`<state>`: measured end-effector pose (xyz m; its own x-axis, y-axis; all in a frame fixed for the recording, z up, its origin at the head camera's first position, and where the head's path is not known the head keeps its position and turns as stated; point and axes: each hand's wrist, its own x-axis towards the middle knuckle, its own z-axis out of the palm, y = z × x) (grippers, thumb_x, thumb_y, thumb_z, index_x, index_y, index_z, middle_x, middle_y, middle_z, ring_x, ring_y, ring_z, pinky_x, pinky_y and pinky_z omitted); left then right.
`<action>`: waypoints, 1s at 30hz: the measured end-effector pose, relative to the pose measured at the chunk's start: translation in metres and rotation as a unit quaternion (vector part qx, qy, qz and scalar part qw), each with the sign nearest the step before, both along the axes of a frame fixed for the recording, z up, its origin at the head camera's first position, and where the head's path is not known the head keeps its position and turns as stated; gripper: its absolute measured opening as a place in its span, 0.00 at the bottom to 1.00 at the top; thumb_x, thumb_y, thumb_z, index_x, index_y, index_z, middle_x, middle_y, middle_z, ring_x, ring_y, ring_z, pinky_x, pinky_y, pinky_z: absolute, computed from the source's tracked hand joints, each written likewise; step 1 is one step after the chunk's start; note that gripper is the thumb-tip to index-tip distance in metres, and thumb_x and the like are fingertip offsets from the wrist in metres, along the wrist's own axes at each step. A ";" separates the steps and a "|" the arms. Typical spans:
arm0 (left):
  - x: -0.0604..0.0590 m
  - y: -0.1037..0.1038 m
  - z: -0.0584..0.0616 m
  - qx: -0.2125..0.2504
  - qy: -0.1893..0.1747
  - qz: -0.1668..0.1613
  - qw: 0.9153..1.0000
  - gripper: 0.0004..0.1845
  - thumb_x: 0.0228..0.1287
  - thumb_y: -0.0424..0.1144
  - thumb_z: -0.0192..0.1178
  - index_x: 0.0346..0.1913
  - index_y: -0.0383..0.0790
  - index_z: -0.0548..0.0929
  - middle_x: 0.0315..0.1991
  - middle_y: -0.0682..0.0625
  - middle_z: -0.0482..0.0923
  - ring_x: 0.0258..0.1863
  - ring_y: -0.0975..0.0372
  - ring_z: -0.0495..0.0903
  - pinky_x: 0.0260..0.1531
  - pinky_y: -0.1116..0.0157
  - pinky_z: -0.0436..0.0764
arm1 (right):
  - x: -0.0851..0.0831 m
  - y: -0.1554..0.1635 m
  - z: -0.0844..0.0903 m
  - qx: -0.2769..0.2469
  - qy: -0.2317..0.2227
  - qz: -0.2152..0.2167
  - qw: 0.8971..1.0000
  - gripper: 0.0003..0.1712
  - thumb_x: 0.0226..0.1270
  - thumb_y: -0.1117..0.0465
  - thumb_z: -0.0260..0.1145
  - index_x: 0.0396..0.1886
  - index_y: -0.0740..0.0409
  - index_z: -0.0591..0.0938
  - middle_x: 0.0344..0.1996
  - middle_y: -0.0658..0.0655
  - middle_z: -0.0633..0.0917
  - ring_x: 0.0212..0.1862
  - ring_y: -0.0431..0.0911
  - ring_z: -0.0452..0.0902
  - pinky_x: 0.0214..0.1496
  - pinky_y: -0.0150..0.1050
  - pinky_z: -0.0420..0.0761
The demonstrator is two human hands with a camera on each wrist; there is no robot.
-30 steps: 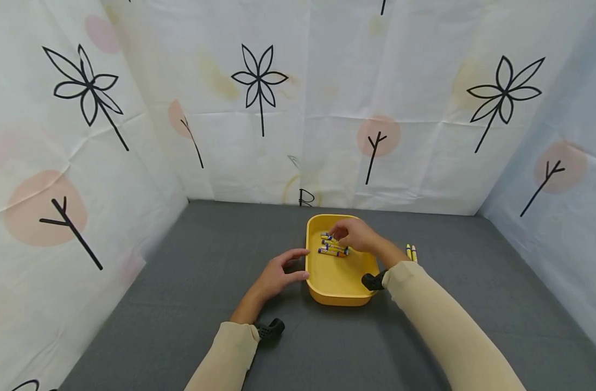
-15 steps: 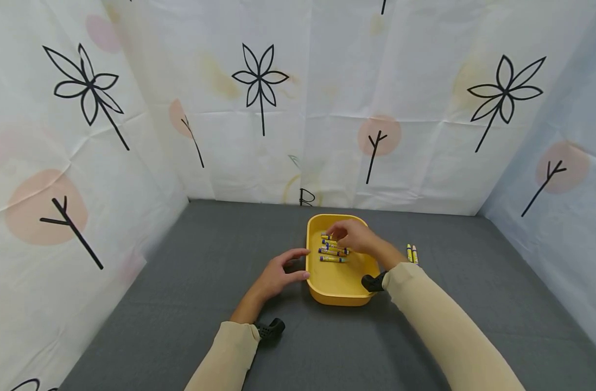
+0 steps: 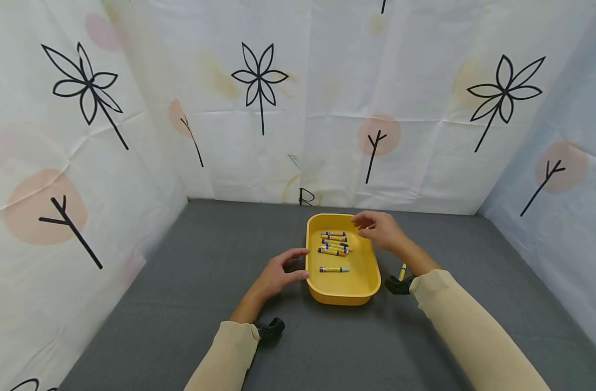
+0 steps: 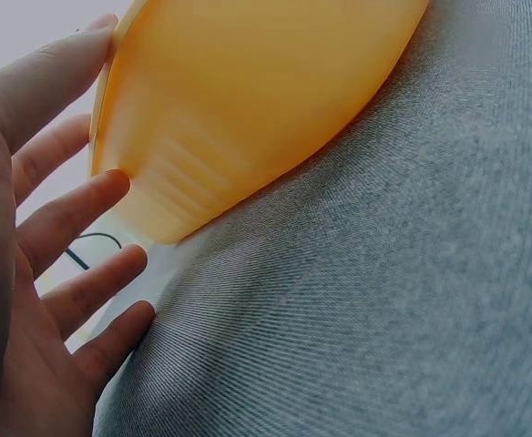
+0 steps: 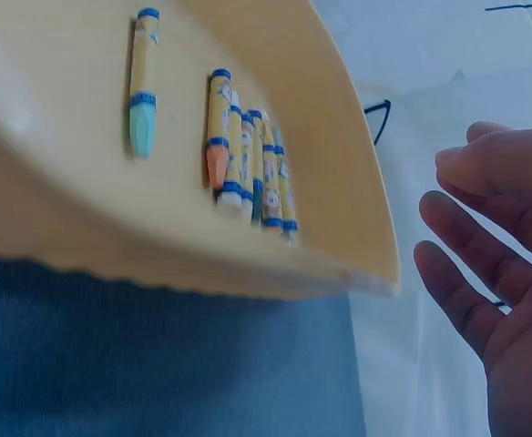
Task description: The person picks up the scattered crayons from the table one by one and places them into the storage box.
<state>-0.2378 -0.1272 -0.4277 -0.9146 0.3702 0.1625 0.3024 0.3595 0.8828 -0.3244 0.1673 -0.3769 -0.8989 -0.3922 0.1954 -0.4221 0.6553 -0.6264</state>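
— Grey cloth (image 3: pixel 181 304) underneath everything, and printed sheets (image 3: pixel 259 108) standing as walls on three sides. What sits on the cloth?

— Mostly the yellow tray (image 3: pixel 371 282), straight ahead of me in the head view. It rests flat on the grey cloth, with its long side running away from me.

— And your hands?

— My left hand (image 3: pixel 278 274) lies on the cloth at the tray's left wall. The fingers are straight and spread, thumb tip against the rim. In the left wrist view the fingers (image 4: pixel 75 214) reach toward the tray's outer wall; I cannot tell whether they all touch it. They hold nothing.

My right hand (image 3: pixel 378 228) hovers over the far right corner of the tray, fingers loosely bent and apart, palm empty. The right wrist view shows the fingers (image 5: pixel 471 273) open, off to the side of the rim, touching nothing.

— What's in the tray?

— A cluster of crayons (image 3: pixel 334 243) lying side by side in the far half, and a single crayon with a pale green tip (image 3: pixel 334 269) alone nearer to me. One more crayon (image 3: pixel 403 270) lies on the cloth outside, right of the tray, by my right wrist.
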 end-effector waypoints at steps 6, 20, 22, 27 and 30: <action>-0.001 0.000 0.000 -0.004 0.000 0.001 1.000 0.27 0.64 0.37 0.65 0.66 0.40 0.73 0.66 0.45 0.69 0.66 0.49 0.66 0.64 0.46 0.64 | 0.009 0.023 -0.006 -0.008 0.003 -0.014 1.000 0.16 0.66 0.70 0.64 0.53 0.66 0.80 0.47 0.63 0.82 0.48 0.56 0.77 0.51 0.53 0.79; -0.001 0.001 -0.001 0.000 0.006 -0.002 1.000 0.27 0.63 0.37 0.65 0.66 0.40 0.74 0.66 0.45 0.70 0.66 0.49 0.66 0.64 0.46 0.64 | 0.031 0.065 -0.033 0.029 0.028 0.004 0.999 0.17 0.63 0.70 0.68 0.52 0.67 0.80 0.46 0.63 0.83 0.48 0.58 0.78 0.48 0.54 0.79; -0.001 0.000 -0.001 0.003 0.009 -0.001 1.000 0.27 0.63 0.36 0.65 0.65 0.40 0.74 0.66 0.44 0.70 0.65 0.48 0.67 0.64 0.46 0.65 | 0.033 0.070 -0.038 0.037 0.032 0.001 0.999 0.18 0.62 0.69 0.69 0.52 0.67 0.80 0.46 0.62 0.83 0.48 0.58 0.78 0.48 0.54 0.79; -0.002 0.000 -0.002 0.000 0.011 -0.001 1.000 0.27 0.63 0.37 0.65 0.65 0.39 0.74 0.66 0.43 0.70 0.65 0.48 0.67 0.64 0.46 0.65 | 0.039 0.082 -0.048 0.066 0.045 -0.006 0.997 0.19 0.61 0.66 0.71 0.52 0.66 0.80 0.45 0.62 0.83 0.48 0.59 0.78 0.49 0.57 0.77; -0.009 0.001 -0.014 -0.001 0.010 0.005 1.000 0.28 0.63 0.38 0.66 0.66 0.40 0.73 0.66 0.44 0.69 0.66 0.48 0.66 0.64 0.46 0.64 | 0.043 0.089 -0.052 0.085 0.051 -0.013 0.995 0.20 0.61 0.65 0.71 0.52 0.67 0.80 0.45 0.63 0.83 0.49 0.60 0.78 0.50 0.59 0.76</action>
